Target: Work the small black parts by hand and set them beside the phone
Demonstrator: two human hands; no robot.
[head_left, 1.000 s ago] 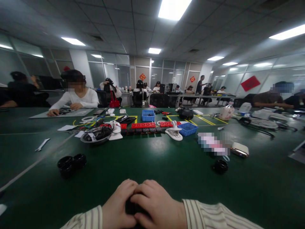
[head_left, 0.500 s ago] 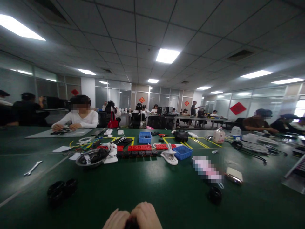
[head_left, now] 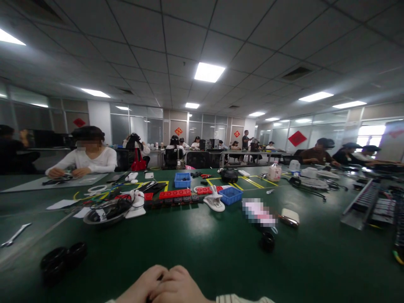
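At the bottom edge of the head view, my left hand (head_left: 145,278) and my right hand (head_left: 179,283) are pressed together above the green table (head_left: 202,246). The fingers of both hands are curled closed, the right lying partly over the left. A small dark patch shows between them, and what they hold, if anything, is hidden. Black ring-shaped parts (head_left: 54,261) lie in a cluster to the left. Another black round part (head_left: 267,242) sits to the right, beside a pink and white item (head_left: 259,212) that is blurred out.
A wrench (head_left: 15,235) lies far left. Further back are a metal bowl (head_left: 94,217) of dark parts, red socket strips (head_left: 175,193), a white clip (head_left: 214,201) and a blue bin (head_left: 231,195). Metal channels (head_left: 361,204) stand right. A co-worker (head_left: 91,155) sits across the table.
The view has turned right, so the table's objects appear further left. My hands have come closer together, and the dark thing between them is now mostly covered.
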